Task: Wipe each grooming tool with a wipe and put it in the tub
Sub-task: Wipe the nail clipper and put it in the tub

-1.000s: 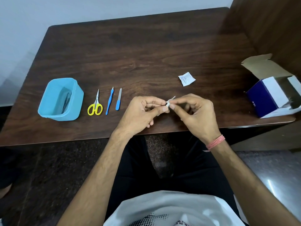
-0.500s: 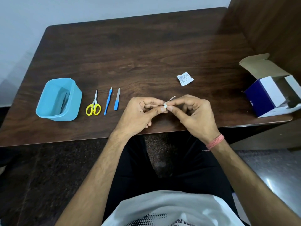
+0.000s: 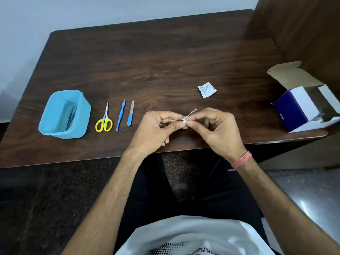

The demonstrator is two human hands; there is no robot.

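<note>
Plain indoor room, likely home or small office; can't tell which. I'm seated at a dark wood-grain table (image 3: 165, 57) pushed against a bare pale wall (image 3: 110, 10). Brown wooden panel (image 3: 303, 30) stands at my right. Polished stone floor (image 3: 312, 196) below. An opened cardboard box (image 3: 301, 105) sits on the table's right edge. No machinery or shop fittings.

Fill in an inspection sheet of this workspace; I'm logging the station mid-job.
Surface: dark wooden table.
Job's things: light blue plastic tub holding dark tools; yellow-handled scissors, blue-handled pick, blue-handled nail file beside it; small metal tool and white wipe in hand.
Clutter: torn white sachet; open blue-and-white cardboard box.
Grippers: left hand and right hand pinch tool and wipe.
Cables: nothing seen.
Surroundings: pale wall, wooden panel.
</note>
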